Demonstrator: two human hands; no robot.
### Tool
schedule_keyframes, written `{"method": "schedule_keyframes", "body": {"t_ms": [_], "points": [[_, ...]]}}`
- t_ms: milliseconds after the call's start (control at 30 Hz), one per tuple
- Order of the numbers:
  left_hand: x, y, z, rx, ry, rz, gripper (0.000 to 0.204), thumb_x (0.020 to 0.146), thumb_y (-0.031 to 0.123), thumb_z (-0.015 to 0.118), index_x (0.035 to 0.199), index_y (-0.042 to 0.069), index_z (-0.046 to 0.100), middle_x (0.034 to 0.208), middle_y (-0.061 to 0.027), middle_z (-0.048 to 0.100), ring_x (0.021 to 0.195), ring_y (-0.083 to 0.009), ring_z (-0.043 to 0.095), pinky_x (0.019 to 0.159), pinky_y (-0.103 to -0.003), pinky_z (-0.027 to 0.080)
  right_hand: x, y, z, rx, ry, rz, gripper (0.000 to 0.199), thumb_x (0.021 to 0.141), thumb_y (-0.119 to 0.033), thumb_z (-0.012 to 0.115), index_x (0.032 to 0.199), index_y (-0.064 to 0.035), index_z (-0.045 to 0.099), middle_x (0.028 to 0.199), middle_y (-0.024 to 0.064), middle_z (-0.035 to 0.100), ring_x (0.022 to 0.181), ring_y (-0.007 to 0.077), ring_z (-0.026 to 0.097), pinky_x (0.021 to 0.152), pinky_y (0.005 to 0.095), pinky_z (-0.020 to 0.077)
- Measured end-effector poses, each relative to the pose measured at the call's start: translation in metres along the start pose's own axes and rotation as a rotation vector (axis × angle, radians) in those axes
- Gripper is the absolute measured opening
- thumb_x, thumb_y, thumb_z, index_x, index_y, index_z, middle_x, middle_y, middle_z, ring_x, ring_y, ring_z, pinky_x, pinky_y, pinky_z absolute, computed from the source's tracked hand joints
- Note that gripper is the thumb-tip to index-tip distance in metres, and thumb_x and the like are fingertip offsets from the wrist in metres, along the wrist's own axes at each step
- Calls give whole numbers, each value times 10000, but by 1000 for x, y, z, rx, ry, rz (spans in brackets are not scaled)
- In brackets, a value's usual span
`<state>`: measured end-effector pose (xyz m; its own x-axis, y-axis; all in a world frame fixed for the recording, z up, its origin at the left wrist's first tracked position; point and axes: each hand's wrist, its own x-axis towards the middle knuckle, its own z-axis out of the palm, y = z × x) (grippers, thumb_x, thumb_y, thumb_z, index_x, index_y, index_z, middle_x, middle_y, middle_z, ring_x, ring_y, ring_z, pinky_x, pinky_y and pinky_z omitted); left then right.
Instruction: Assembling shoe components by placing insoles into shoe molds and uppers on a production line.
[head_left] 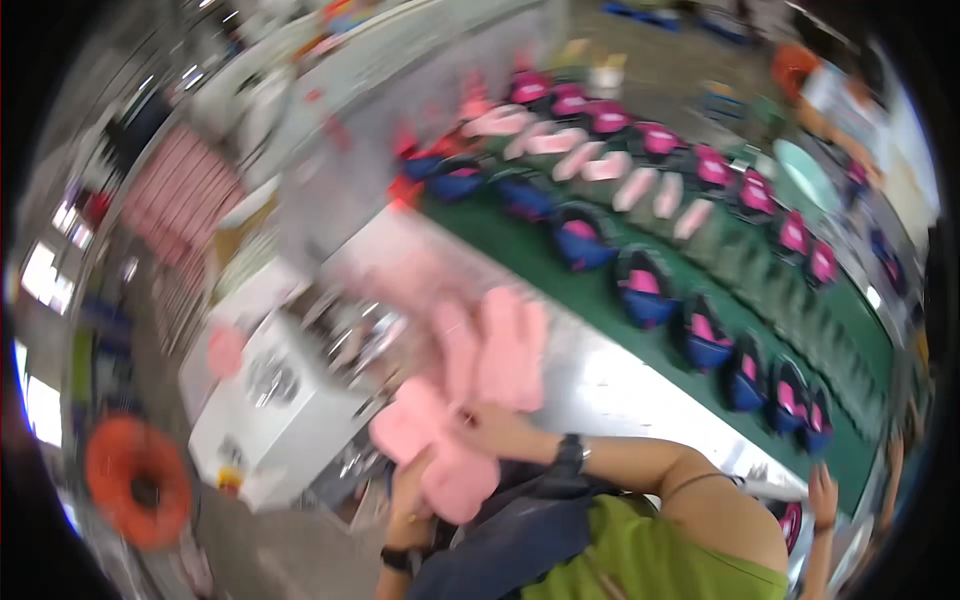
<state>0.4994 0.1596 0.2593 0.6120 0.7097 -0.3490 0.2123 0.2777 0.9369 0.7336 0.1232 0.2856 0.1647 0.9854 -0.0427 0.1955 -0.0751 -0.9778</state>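
Pink foam pieces shaped like shoe insoles [462, 487] lie across my two hands, low in the middle of the view. My left hand [408, 492] grips their near left edge, thumb on top. My right hand [500, 432] rests at their right side with its fingers curled in on the edge; motion blur softens the fingertips. Just beyond, more pink insoles [508, 350] lie side by side on the metal table [610, 385]. A white machine [290, 410] with shiny metal parts stands left of my hands.
A green conveyor belt [480, 230] runs beyond the table, carrying rows of dark shoes [645, 285] with pink and blue parts and pale pink insoles [605, 165]. An orange ring-shaped seat [138, 482] stands far left. Another person's hand [822, 497] reaches in at right; a person [840, 110] works across the belt.
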Motion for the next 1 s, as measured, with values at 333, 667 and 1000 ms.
{"method": "schedule_keyframes", "body": {"t_ms": [333, 667, 1000], "points": [[-31, 26, -1, -938, 230, -318, 370, 918, 302, 460, 1105, -3, 552, 976, -148, 648, 966, -335, 639, 826, -470, 543, 168, 19, 31, 103, 153, 20, 302, 851, -221, 672, 993, 38, 609, 848, 98, 665, 757, 209, 633, 652, 310, 489], [-42, -10, -14, -885, 268, -316, 383, 990, 326, 482, 1257, 55, 530, 1155, -79, 629, 1041, -238, 618, 921, -378, 504, 155, 13, -19, -230, 351, -173, 376, 822, -146, 661, 1154, 0, 557, 928, 162, 650, 785, 289, 659, 677, 394, 515], [-56, -71, -37, -751, 355, -237, 421, 982, 343, 467, 1270, 39, 509, 1166, -96, 608, 1069, -248, 586, 936, -383, 482, 195, 1, 29, -234, 173, 178, 465, 825, -449, 618, 983, -17, 689, 867, 225, 679, 836, 381, 654, 763, 427, 506]]}}
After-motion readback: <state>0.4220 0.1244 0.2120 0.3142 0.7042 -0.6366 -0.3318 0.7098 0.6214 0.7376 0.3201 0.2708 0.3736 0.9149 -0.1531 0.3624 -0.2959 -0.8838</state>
